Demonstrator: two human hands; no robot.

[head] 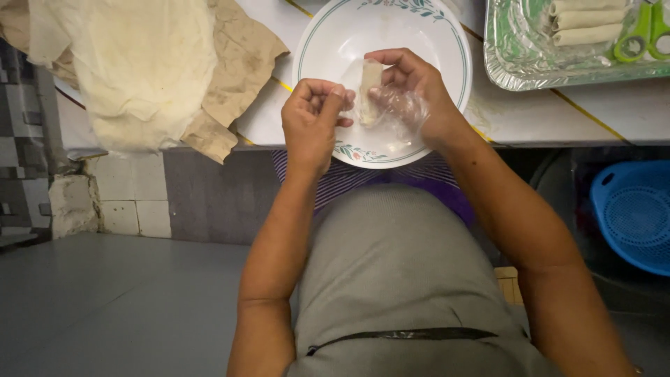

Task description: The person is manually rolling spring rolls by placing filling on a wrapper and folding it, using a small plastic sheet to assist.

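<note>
A pale rolled wrapper, a spring roll (369,89), stands upright over a white plate (328,42) with a green rim and flower pattern. My right hand (408,89), in a thin clear plastic glove, grips the roll from the right with fingers curled over its top. My left hand (315,115) is bare and pinches the roll's lower left edge with thumb and fingertips. Both hands hover just above the plate's near half, at the white table's front edge.
A stack of thin pale wrappers (139,63) lies on brown paper (244,63) at the left. A foil tray (516,63) at the back right holds finished rolls (586,21) and green-handled scissors (642,35). A blue basket (631,213) sits below on the right.
</note>
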